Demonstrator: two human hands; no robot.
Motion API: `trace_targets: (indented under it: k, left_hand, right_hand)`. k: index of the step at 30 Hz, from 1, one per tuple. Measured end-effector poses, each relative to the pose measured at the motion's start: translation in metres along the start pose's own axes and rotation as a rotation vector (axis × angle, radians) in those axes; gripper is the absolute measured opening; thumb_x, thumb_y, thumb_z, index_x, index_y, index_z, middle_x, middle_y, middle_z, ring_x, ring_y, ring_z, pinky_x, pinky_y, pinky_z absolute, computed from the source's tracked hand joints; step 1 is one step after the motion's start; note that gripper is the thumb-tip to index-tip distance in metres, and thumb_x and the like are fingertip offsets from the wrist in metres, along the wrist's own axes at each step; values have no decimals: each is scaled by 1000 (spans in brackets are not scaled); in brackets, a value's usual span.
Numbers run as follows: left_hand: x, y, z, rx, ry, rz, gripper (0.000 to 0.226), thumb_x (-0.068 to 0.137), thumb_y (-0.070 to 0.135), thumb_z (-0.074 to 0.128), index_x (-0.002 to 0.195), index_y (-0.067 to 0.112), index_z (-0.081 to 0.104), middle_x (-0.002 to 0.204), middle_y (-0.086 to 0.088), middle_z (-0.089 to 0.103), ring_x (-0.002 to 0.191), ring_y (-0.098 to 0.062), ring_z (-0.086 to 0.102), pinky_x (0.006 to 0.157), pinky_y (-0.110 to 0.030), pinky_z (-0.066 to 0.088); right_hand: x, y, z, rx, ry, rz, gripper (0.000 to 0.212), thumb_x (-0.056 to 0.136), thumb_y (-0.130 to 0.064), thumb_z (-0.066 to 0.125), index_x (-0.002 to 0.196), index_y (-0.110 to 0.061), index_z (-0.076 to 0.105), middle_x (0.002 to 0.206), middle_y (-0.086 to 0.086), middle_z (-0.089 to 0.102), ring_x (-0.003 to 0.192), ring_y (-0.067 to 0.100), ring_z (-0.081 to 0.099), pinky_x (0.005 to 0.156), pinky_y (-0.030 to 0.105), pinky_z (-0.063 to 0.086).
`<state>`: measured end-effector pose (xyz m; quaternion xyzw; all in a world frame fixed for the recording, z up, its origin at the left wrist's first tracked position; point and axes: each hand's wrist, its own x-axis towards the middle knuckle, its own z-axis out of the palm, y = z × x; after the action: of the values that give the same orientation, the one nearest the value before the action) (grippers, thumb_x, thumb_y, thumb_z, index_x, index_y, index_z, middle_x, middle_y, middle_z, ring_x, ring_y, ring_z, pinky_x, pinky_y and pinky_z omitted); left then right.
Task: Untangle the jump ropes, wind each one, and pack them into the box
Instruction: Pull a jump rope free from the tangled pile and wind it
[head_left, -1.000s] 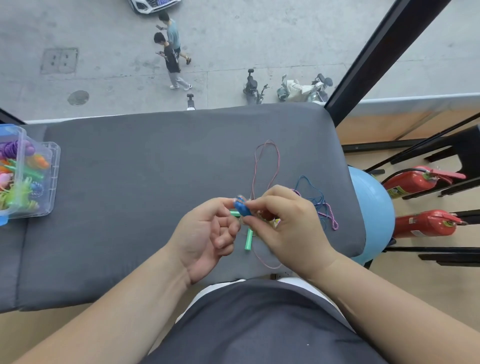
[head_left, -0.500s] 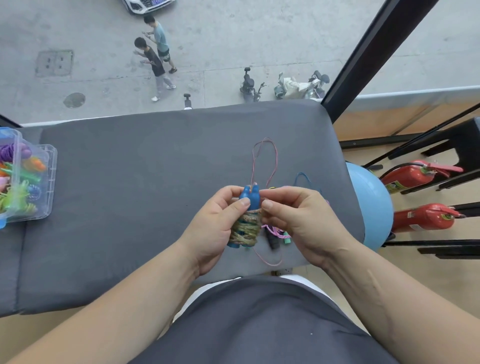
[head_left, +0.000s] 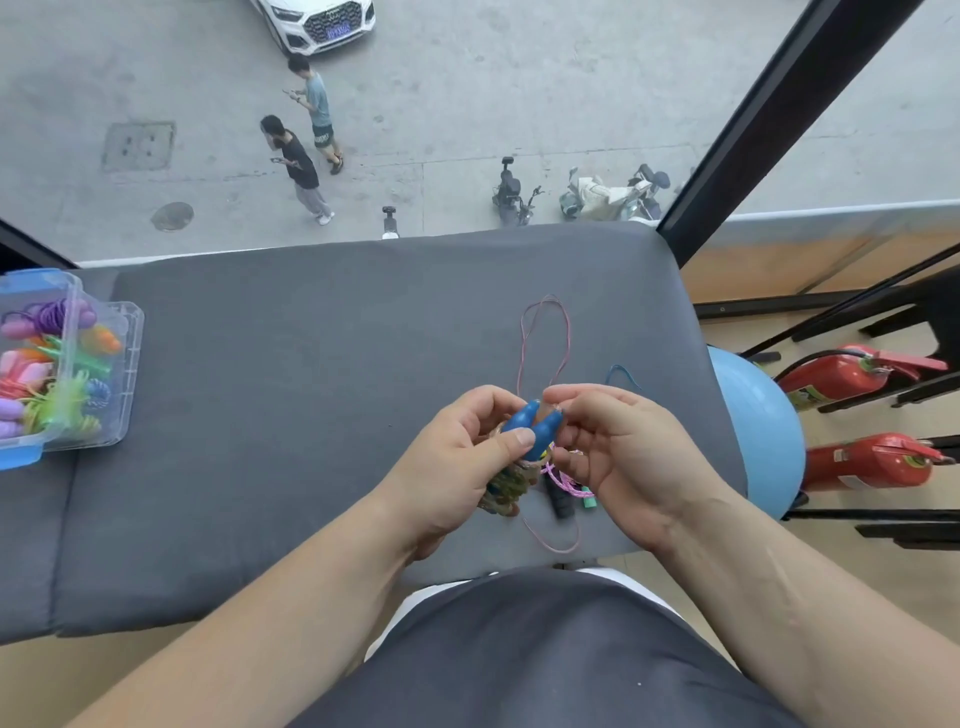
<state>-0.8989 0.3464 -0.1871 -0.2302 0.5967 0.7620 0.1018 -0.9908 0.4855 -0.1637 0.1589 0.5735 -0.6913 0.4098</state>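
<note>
Blue-handled jump rope with wound multicolour cord (head_left: 530, 434) is being held just above the grey padded worktop (head_left: 311, 415). Left hand (head_left: 457, 467) is gripping the coil; right hand (head_left: 623, 452) is pinching at the handle tips. Judging it light and springy, likely to unwind; the rigid handles are offering the firmest hold.

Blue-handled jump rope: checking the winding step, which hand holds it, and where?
The left hand grips the blue-handled jump rope around its paired handles. The right hand touches the handle tips; a pinch cannot be told.
</note>
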Motion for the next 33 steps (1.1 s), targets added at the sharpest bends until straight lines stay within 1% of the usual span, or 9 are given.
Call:
trace_targets:
  k: [4,8,11,15,19,22,25,28,33]
  left_hand:
    - [-3,4,-4,29,3,1,7,101,5,56,106,7,59,86,-2,71,73,-17,68,58,-26,53]
    - [-6,4,-6,101,-19,-10,10,99,4,58,105,10,61,81,2,70,70,-17,65,57,-26,49]
    - [-5,7,-4,119,-40,-28,17,99,3,58,108,15,66,82,5,71,70,-15,66,57,-22,50]
    - [-4,8,0,187,62,-7,16,100,10,59,104,21,70,81,0,72,69,-13,66,58,-22,49]
    - [-2,8,6,203,123,-21,12,101,14,57,100,20,68,76,0,70,66,-16,66,56,-27,49]
    - [-2,12,8,212,98,-30,13,103,17,54,101,17,67,73,4,69,67,-16,67,53,-27,49]
    - [-2,16,8,212,101,-13,14,104,16,53,101,14,66,70,3,68,65,-16,66,51,-29,49]
    - [-2,16,9,181,123,-6,15,104,16,52,99,14,66,71,-1,68,63,-20,65,52,-32,48]
    - [-5,15,7,59,93,-41,16,104,16,53,104,11,67,81,-2,72,67,-25,68,53,-33,51]
  right_hand:
    - [-1,-6,0,-150,-100,-1,17,87,2,62,101,-1,71,84,13,66,65,15,56,60,25,56]
    - [-1,-6,-4,-153,-114,59,25,84,11,61,98,-7,72,79,10,64,68,18,53,56,26,52]
    - [-2,-4,-5,-151,-78,1,31,83,17,55,90,-11,67,75,6,59,70,20,53,56,26,48]
    - [-3,-7,0,-342,-47,-166,29,81,16,60,84,-12,66,74,6,61,71,18,59,62,29,50]
    - [-1,-5,3,-565,18,-429,28,76,13,66,79,-15,67,71,16,62,62,18,53,61,34,46]
    - [-4,5,1,-811,69,-686,29,79,5,67,78,-23,64,70,1,63,63,16,58,61,35,51]
    - [-7,8,-4,-846,96,-807,24,83,-2,72,81,-25,64,77,-7,66,73,17,64,69,33,54]
    - [-8,2,-5,-635,58,-624,20,82,0,76,89,-18,70,78,-3,70,73,15,67,70,27,56]
    - [-6,-14,-16,-208,-118,6,24,80,1,75,103,1,71,97,20,73,82,23,68,67,25,58]
